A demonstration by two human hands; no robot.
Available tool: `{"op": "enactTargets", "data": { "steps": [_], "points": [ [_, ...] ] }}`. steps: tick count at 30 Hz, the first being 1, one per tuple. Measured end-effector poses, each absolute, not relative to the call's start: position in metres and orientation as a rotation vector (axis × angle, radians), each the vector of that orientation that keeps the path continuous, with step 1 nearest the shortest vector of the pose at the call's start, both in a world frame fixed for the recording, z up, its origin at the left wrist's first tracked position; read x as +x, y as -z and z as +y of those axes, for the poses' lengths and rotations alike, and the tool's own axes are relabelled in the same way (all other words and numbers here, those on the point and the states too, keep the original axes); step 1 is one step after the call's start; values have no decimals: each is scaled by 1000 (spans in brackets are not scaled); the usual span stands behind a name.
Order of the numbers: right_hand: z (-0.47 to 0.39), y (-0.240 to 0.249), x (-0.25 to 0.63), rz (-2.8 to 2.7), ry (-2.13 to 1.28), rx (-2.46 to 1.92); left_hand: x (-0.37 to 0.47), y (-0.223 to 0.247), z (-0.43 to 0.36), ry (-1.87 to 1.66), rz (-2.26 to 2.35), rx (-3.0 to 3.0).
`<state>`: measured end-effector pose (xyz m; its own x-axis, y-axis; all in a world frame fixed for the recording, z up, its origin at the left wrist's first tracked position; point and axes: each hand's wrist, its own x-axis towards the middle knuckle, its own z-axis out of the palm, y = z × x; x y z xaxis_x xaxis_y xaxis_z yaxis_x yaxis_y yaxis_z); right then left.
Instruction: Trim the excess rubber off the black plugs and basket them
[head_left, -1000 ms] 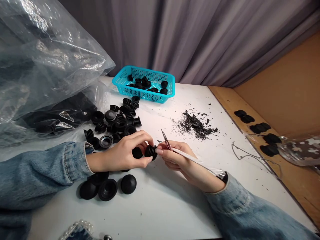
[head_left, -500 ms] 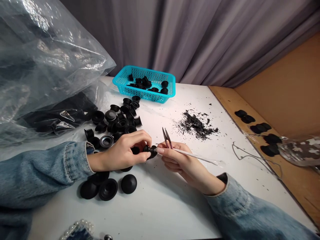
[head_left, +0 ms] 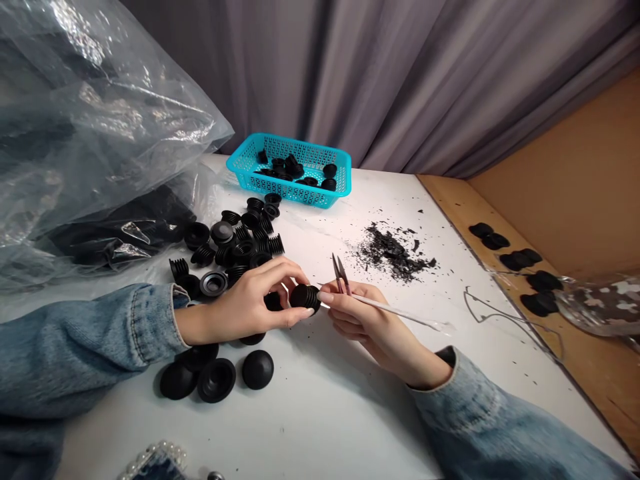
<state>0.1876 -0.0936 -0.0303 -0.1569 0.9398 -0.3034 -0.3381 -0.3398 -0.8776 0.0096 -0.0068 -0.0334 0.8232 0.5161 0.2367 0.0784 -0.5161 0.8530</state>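
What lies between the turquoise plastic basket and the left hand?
The head view shows loose black ribbed plugs on the white tabletop between the basket and the left hand.

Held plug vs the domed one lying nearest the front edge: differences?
Pose: the held plug shows its ribbed side; the domed plug sits dome up, any ribs hidden.
Support: the left hand grips the held plug, right hand fingertips at its edge; the domed plug rests on the table.
Shared: both black.
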Motion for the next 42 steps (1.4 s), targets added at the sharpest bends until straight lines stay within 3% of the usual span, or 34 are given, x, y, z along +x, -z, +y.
{"op": "enactTargets", "data": {
  "steps": [12,19,28,42],
  "points": [
    [-94,30,189,-921,-1624,-1184,9,32,-6,-711,415,2102],
    [-94,30,190,-1232,-886,-1422,9,29,-5,-706,483,2042],
    [-104,40,194,-1699,-393,-1238,8,27,-5,-697,499,1923],
    [-106,43,195,-1759,-277,-1232,7,28,-5,-678,480,1975]
  ]
}}
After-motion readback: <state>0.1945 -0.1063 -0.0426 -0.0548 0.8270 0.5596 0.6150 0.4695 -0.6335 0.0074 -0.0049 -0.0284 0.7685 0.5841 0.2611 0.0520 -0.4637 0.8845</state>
